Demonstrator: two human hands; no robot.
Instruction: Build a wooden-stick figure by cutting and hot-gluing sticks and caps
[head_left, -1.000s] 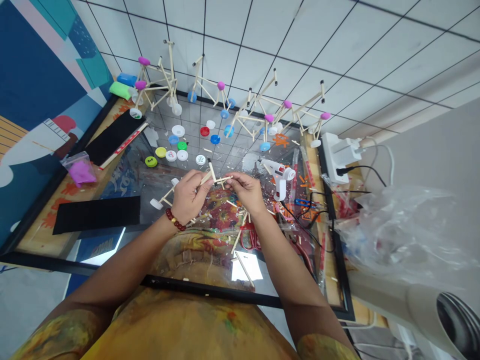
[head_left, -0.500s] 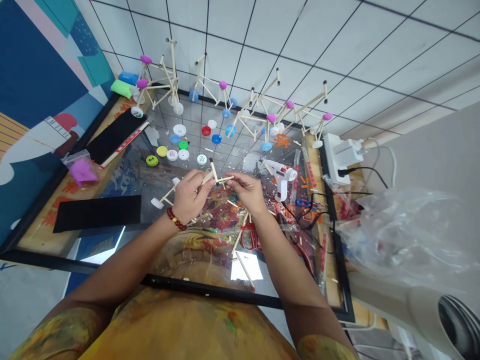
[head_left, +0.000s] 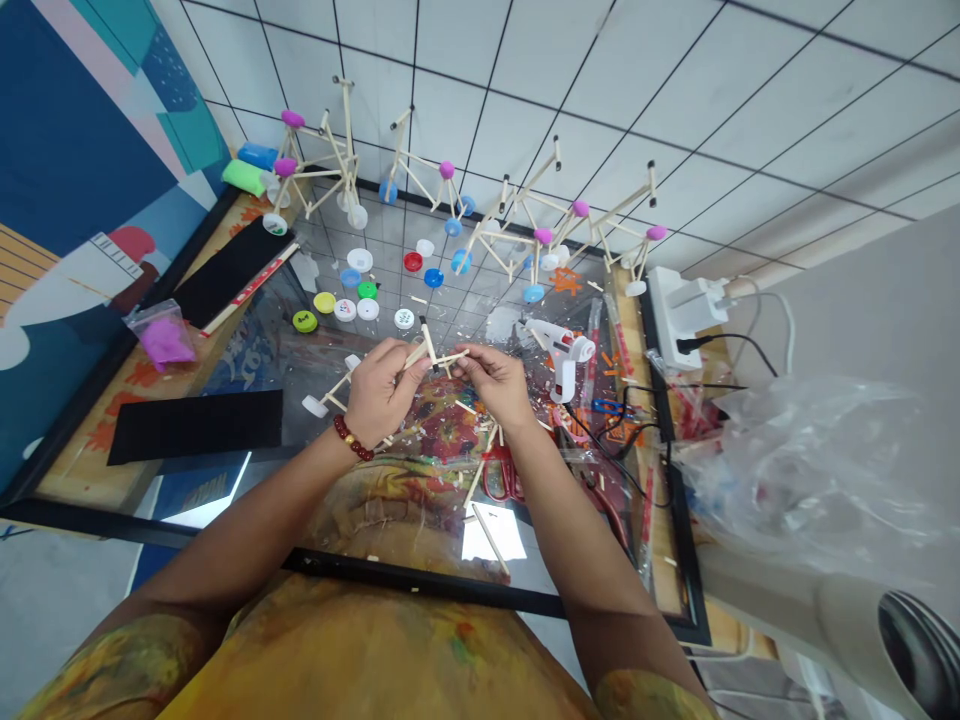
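Note:
Over the middle of the glass-topped table, my left hand [head_left: 382, 392] is closed on a wooden stick frame [head_left: 428, 343] whose crossbar has dark tips. White caps [head_left: 315, 406] on sticks stick out to the left of that hand. My right hand [head_left: 496, 385] pinches the end of a short stick [head_left: 454, 357] that meets the frame between my hands. A white glue gun [head_left: 561, 355] stands just right of my right hand. Below the right hand lie loose sticks [head_left: 491, 543] and red-handled scissors [head_left: 501, 474].
Several stick bicycles [head_left: 450, 180] with cap wheels and pink seats line the back edge. Loose bottle caps [head_left: 367, 290] lie in front of them. Black strips [head_left: 196, 425] are at left. A power strip [head_left: 679, 310], cables and a plastic bag [head_left: 810, 470] are at right.

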